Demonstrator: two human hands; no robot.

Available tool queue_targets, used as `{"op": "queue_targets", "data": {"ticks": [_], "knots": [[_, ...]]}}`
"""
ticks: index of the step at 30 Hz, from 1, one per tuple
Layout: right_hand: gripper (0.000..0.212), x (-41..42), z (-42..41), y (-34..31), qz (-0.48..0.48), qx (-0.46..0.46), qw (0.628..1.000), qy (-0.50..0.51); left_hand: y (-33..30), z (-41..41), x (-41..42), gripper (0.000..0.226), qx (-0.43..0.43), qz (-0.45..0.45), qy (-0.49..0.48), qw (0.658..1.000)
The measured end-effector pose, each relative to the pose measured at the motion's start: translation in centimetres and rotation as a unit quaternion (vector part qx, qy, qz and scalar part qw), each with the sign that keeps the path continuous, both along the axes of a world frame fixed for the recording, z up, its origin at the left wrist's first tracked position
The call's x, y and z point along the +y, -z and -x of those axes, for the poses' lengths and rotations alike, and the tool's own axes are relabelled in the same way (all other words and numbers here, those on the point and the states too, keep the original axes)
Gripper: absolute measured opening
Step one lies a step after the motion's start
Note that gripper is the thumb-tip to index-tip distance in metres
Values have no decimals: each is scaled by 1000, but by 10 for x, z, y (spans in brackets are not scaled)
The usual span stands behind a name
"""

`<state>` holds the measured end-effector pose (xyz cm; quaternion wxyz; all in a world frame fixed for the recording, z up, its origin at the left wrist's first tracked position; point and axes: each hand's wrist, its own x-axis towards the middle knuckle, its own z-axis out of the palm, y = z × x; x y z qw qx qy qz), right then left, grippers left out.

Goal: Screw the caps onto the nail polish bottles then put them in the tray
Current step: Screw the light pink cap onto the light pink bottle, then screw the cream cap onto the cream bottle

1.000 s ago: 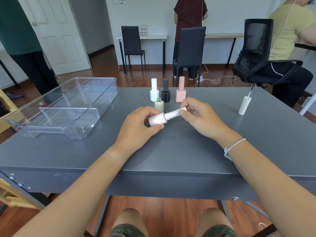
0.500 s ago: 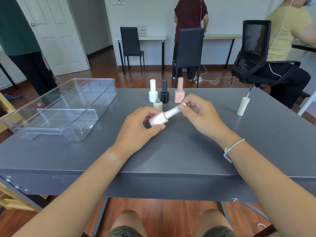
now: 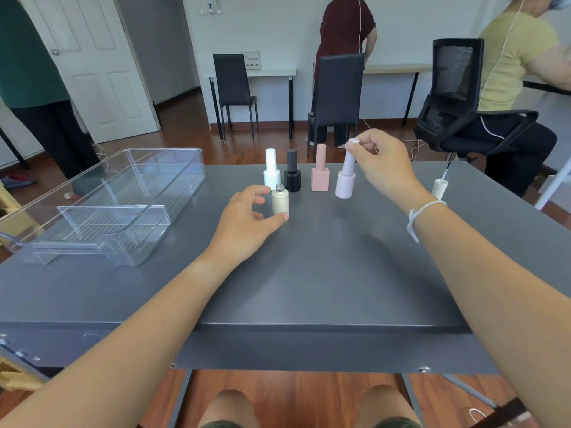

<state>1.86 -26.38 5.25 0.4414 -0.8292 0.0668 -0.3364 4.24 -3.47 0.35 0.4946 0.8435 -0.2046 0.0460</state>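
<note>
- Head view: your right hand (image 3: 378, 163) pinches the cap of the pale pink bottle (image 3: 346, 180), upright on the desk (image 3: 324, 273) at 1 o'clock.
- Your left hand (image 3: 247, 220) curls around the uncapped cream bottle (image 3: 280, 202); whether it grips, you cannot tell.
- The clear tray (image 3: 102, 205) sits at 10 o'clock.

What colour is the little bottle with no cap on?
The uncapped bottle is pale cream with a silver threaded neck; the head view shows it, right by the left hand.
</note>
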Motion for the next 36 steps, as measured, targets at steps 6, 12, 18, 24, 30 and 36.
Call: {"op": "queue_targets", "data": {"ticks": [6, 12, 18, 24, 30, 36], "knots": [[12, -9, -31, 6, -1, 47, 998, 33, 0, -16, -11, 55, 29, -13, -33, 999], [12, -9, -43, 9, 12, 58, 997, 45, 4, -24, -17, 51, 34, -28, -43, 998], [15, -7, -42, 12, 8, 56, 997, 51, 6, -25, -19, 19, 17, -51, -43, 998], [32, -1, -14, 27, -23, 34, 998, 38, 7, -23, -17, 20, 5, -56, -36, 998], [22, -3, 31, 33, 8, -12, 996, 89, 8, -17, -14, 20, 2, -24, 3, 1000], [17, -24, 68, 38, -68, -95, 969, 216, 7, -12, -13, 19, 0, -11, 14, 1000]]}}
